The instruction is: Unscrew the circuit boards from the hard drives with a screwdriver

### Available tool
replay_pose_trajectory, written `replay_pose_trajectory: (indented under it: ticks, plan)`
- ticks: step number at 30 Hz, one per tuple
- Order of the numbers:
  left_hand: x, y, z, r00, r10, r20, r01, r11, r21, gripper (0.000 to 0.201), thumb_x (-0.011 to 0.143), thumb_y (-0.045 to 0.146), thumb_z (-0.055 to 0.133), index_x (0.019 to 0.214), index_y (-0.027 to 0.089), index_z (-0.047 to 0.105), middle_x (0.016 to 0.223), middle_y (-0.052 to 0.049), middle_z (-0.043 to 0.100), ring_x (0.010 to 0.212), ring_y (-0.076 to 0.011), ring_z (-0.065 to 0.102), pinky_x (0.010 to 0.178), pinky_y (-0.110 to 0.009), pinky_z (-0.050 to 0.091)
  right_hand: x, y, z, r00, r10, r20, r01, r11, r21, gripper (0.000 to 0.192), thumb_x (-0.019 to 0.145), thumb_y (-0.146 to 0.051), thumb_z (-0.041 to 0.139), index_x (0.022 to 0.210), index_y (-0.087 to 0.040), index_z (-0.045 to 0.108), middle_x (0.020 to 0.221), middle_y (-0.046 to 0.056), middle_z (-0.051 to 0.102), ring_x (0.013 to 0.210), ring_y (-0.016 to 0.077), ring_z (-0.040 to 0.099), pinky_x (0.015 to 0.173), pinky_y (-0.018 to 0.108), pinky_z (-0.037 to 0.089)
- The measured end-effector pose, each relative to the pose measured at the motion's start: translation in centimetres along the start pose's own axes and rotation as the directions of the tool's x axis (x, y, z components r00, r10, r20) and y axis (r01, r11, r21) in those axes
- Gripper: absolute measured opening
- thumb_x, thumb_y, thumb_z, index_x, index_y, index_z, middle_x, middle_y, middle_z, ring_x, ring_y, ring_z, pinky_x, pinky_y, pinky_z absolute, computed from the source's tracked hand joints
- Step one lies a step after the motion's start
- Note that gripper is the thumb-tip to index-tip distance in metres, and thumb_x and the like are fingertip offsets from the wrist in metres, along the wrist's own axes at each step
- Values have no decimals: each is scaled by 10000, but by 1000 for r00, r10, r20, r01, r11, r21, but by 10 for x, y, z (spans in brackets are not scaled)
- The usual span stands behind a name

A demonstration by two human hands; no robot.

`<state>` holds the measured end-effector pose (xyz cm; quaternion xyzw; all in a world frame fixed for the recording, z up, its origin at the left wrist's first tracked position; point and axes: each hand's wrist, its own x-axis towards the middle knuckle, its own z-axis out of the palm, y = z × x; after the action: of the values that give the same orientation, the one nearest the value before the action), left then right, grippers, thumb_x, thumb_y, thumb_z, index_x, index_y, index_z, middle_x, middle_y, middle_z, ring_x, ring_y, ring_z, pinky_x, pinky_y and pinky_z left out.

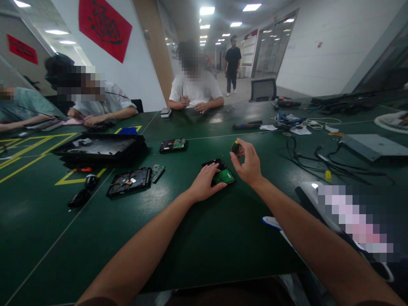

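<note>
On the green table in front of me lies a hard drive [225, 175] with its green circuit board facing up. My left hand [205, 180] holds it down, fingers across its top and thumb along the near edge, covering part of it. Raised just above the drive's right side, my right hand [247, 163] pinches a short screwdriver [235, 147] by its rounded dark green and yellow handle. The screwdriver's blade cannot be made out. To the left are a second hard drive [130, 181], a loose circuit board [157, 173] beside it, and another drive [174, 145] farther back.
A black tray [102, 146] stands at left, with a dark cylindrical object [83, 193] before it. At right are black cables [314, 159], a grey metal box [376, 146] and a blue-edged white item [272, 222] under my forearm. People sit across the table; another person stands behind.
</note>
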<state>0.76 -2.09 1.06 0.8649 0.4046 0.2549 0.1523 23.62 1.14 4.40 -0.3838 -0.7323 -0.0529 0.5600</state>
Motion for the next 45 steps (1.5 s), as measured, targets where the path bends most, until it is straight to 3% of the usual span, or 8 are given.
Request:
replay_pose_trajectory:
  ticks: [6, 15, 22, 29, 34, 41, 45]
  plan:
    - [0, 1, 0, 1000, 2, -12, -2, 1000, -8, 602, 944, 586, 687, 1380, 185, 579, 1620, -186, 499, 1583, -345, 372, 1318, -594, 270, -1, 2, 2, 1000, -5, -7, 5, 1000, 11, 544, 1017, -293, 579, 1544, -291, 443, 1350, 130, 658, 1004, 273, 727, 908, 508, 656]
    - [0, 1, 0, 1000, 5, -19, -5, 1000, -24, 624, 935, 590, 696, 1400, 194, 570, 1607, -180, 516, 1580, -349, 379, 1316, -603, 273, -1, 1, 1, 1000, -6, -7, 7, 1000, 17, 551, 1003, -316, 611, 1533, -282, 465, 1339, 132, 647, 1023, 283, 715, 895, 505, 662]
    - [0, 1, -1, 1000, -4, -1, 4, 1000, -16, 625, 936, 604, 687, 1391, 190, 575, 1625, -181, 495, 1583, -350, 371, 1318, -604, 267, -1, 0, 1, 1000, 20, 0, -20, 1000, 20, 594, 1005, -322, 618, 1563, -297, 416, 1295, 128, 647, 934, 260, 717, 880, 519, 664]
    - [0, 2, -2, 1000, -2, -9, 2, 1000, -26, 624, 932, 577, 706, 1416, 213, 559, 1601, -161, 529, 1581, -344, 377, 1314, -608, 275, -1, 0, 0, 1000, 13, 19, -14, 1000, 12, 568, 1023, -292, 562, 1569, -301, 407, 1304, 128, 642, 974, 263, 710, 918, 523, 649]
    - [0, 1, -1, 1000, 5, -12, -5, 1000, -9, 591, 935, 578, 702, 1377, 206, 578, 1621, -164, 503, 1578, -342, 383, 1313, -597, 281, -1, 0, 1, 1000, 28, -5, -27, 999, 27, 564, 995, -330, 631, 1527, -285, 449, 1309, 134, 607, 955, 252, 692, 835, 486, 669]
    - [0, 2, -1, 1000, 2, -4, -2, 1000, -13, 609, 947, 576, 687, 1394, 180, 568, 1620, -181, 500, 1585, -337, 370, 1323, -580, 267, 0, -2, 1, 1000, -2, 12, 1, 1000, 23, 574, 1008, -274, 578, 1559, -282, 416, 1348, 140, 609, 1022, 274, 697, 899, 514, 654]
    - [0, 1, -1, 1000, -2, -3, 2, 1000, -13, 608, 939, 591, 692, 1385, 195, 577, 1634, -170, 487, 1586, -339, 369, 1322, -589, 266, 0, -2, 0, 1000, 19, 11, -19, 1000, 21, 572, 990, -311, 636, 1528, -280, 444, 1337, 142, 596, 956, 263, 695, 857, 512, 663]
